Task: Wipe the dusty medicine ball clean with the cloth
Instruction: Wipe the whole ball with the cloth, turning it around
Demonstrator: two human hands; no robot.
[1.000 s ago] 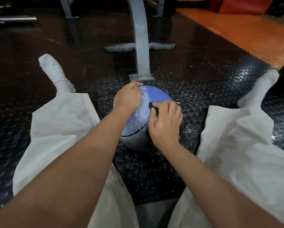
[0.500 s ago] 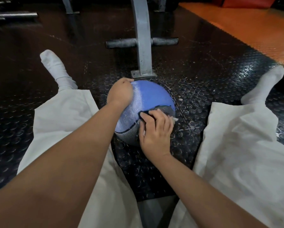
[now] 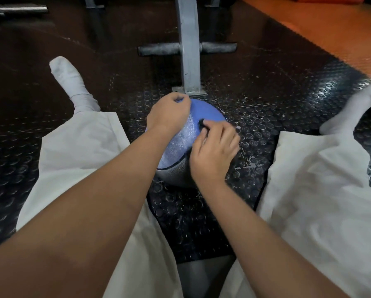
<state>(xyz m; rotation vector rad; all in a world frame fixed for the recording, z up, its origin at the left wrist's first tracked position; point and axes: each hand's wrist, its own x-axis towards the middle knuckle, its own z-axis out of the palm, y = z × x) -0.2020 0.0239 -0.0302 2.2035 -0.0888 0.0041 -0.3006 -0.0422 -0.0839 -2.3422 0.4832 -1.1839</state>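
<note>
Seated view down over spread legs in loose, creased off-white trousers [image 3: 83, 151] and white socks [image 3: 69, 82]. Between the knees, resting on a black rubber floor mat [image 3: 180, 222] embossed with raised round studs and flecked with pale specks: the medicine ball [image 3: 208, 111], round, smooth clean blue on the far side, pebbled and greyed with a chalky film toward the near side, with a dark seam curving above a grey lower panel. Clasped over its upper left by the left hand [image 3: 169, 114], fingers curled down round the far curve. Pressed on the upper right by the right hand [image 3: 214, 151], fingers bent and bunched over the cloth [image 3: 201, 124], mostly hidden beneath them; only a small dark wad at the fingertips, presumably that cloth, lying against the blue skin. Just beyond the ball, a flat base plate [image 3: 188, 91] under a painted grey steel post [image 3: 188, 39], gently curved and scuffed; across it, a dusty cylindrical crossbar [image 3: 163, 50]. Far right, a strip of orange floor [image 3: 320, 29] with a fine grain.
</note>
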